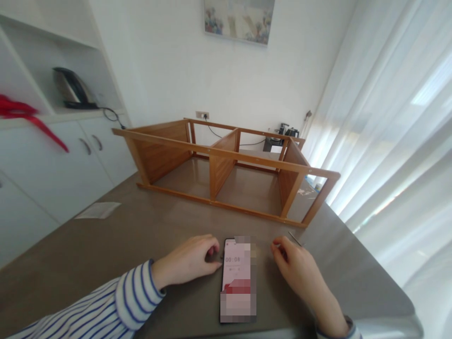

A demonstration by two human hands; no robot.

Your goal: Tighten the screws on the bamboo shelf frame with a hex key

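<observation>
A phone (237,263) lies face up near the table's front edge, its screen showing a timer at 00:08 and partly blurred out. Beside its left edge rests my left hand (192,259), fingers curled and thumb apart from them, with nothing visible between. My right hand (296,263) is on the table to the right of the phone, its fingers curled in. Whether anything is inside those fingers is hidden. A thin metal rod (295,238) shows just behind the right knuckles; I cannot tell if the hand touches it. Beyond both hands, a wooden shelf frame (212,153) lies on its side.
The grey-brown table (169,216) carries a paper sheet (98,210) at the left. White cabinets with an electric kettle (74,89) stand at left, a blurred red ribbon (31,117) before them. A small dark stand (275,143) is behind the frame. White curtains (388,141) hang at right.
</observation>
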